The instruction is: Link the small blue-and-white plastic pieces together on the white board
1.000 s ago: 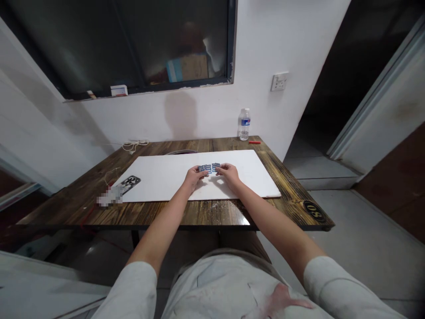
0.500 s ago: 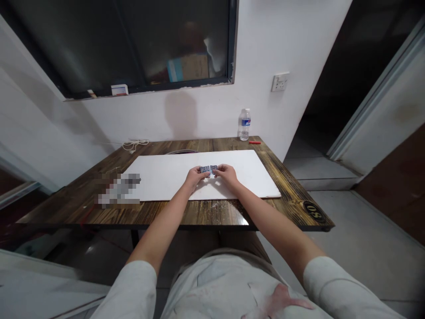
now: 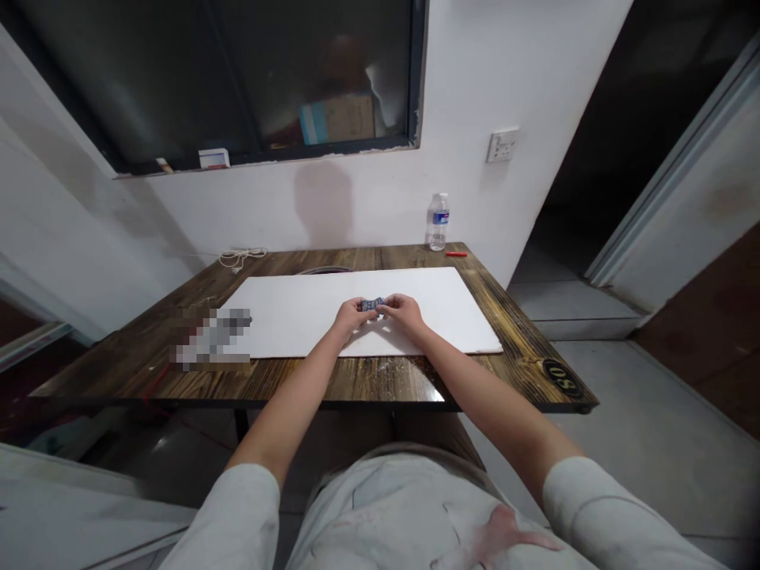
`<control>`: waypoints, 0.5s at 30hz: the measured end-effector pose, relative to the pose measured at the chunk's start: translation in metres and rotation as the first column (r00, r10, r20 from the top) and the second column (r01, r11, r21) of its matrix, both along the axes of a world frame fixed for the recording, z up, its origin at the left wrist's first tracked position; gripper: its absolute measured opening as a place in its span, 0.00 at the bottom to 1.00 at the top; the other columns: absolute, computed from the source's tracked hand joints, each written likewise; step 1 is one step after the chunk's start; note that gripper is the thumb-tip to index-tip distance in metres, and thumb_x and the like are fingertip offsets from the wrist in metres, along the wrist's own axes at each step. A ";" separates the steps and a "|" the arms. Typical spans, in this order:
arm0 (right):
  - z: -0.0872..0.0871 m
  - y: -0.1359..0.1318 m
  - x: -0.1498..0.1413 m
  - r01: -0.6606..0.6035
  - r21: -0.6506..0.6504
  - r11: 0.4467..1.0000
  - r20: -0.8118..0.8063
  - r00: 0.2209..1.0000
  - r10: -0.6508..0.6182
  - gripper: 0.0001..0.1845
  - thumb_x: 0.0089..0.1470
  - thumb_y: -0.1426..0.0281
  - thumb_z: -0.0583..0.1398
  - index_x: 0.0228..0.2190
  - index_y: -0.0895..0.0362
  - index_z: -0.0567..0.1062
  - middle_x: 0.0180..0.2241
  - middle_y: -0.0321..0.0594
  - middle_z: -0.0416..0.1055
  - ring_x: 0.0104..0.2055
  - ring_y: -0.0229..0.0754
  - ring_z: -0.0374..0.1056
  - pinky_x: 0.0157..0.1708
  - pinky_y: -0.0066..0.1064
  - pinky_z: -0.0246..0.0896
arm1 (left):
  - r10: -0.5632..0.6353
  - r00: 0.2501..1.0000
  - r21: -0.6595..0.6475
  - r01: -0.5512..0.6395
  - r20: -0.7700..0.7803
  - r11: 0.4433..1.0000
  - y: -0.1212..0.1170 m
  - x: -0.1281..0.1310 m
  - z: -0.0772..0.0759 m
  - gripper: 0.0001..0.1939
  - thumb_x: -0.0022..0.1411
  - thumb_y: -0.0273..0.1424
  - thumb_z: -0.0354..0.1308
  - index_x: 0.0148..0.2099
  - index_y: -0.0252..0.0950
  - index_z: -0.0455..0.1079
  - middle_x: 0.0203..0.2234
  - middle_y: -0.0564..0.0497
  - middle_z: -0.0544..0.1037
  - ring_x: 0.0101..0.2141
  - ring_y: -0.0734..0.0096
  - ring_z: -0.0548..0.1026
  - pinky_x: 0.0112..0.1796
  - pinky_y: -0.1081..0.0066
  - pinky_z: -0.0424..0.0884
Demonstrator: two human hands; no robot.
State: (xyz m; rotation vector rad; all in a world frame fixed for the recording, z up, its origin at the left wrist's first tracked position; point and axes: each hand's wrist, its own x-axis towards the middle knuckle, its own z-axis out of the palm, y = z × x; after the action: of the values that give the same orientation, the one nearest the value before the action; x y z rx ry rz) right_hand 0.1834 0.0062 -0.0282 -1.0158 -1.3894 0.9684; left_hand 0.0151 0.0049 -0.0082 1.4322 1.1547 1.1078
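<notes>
Both hands meet over the middle of a white board [image 3: 297, 313] lying on a dark wooden table [image 3: 368, 388]. Between them is a small stack of blue patterned cards [image 3: 372, 304], pressed together. My left hand [image 3: 351, 315] pinches the stack's left end, fingers curled. At the right end, my right hand [image 3: 402, 310] grips the same stack with curled fingers. Most of the stack is hidden by the fingers.
A water bottle [image 3: 438, 222] and a small red object [image 3: 456, 254] stand at the table's far right. A coiled white cable [image 3: 241, 257] lies at the far left. A blurred object [image 3: 212, 339] rests on the table left of the board. An open doorway is to the right.
The cards were spread apart in two groups a second ago. My hands have drawn closer and pushed them into one compact stack.
</notes>
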 end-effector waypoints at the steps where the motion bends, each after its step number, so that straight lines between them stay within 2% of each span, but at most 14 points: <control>1: 0.000 -0.001 0.000 -0.001 -0.002 1.000 0.004 1.000 0.001 0.20 0.38 0.54 0.69 0.25 0.57 0.75 0.20 0.37 0.74 0.24 0.41 0.71 0.28 0.31 0.63 | -0.006 1.000 0.003 0.006 -0.016 1.000 0.000 0.000 0.000 0.20 0.37 0.36 0.74 0.30 0.34 0.70 0.20 0.52 0.76 0.19 0.76 0.67 0.21 0.76 0.54; 4: 0.002 -0.002 0.000 0.015 -0.004 1.000 0.013 1.000 -0.015 0.20 0.38 0.53 0.68 0.24 0.57 0.75 0.20 0.37 0.74 0.24 0.41 0.70 0.28 0.31 0.62 | -0.031 1.000 0.001 0.031 -0.007 1.000 0.000 0.000 0.000 0.21 0.36 0.36 0.74 0.31 0.33 0.72 0.21 0.51 0.77 0.21 0.74 0.70 0.22 0.75 0.57; 10: 0.001 -0.001 0.003 0.041 0.003 0.999 -0.016 0.999 -0.041 0.16 0.40 0.56 0.67 0.24 0.57 0.75 0.19 0.36 0.73 0.24 0.41 0.70 0.28 0.30 0.62 | -0.097 0.986 -0.040 0.104 0.139 0.994 0.003 0.000 -0.001 0.23 0.39 0.39 0.74 0.36 0.32 0.76 0.28 0.47 0.80 0.29 0.67 0.77 0.30 0.72 0.67; 15: 0.002 0.005 0.008 0.090 -0.037 0.995 -0.058 0.994 -0.092 0.11 0.41 0.61 0.67 0.24 0.56 0.75 0.19 0.35 0.73 0.23 0.40 0.71 0.28 0.29 0.62 | -0.031 0.980 -0.049 0.041 0.195 0.998 0.005 0.000 0.001 0.21 0.38 0.37 0.74 0.34 0.31 0.75 0.27 0.47 0.80 0.26 0.70 0.77 0.27 0.74 0.66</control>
State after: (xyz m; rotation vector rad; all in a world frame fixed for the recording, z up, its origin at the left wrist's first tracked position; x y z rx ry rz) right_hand 0.1910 0.0107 -0.0259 -1.0590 -1.2698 0.9504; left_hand 0.0151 0.0097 -0.0075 1.2692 1.0090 1.1558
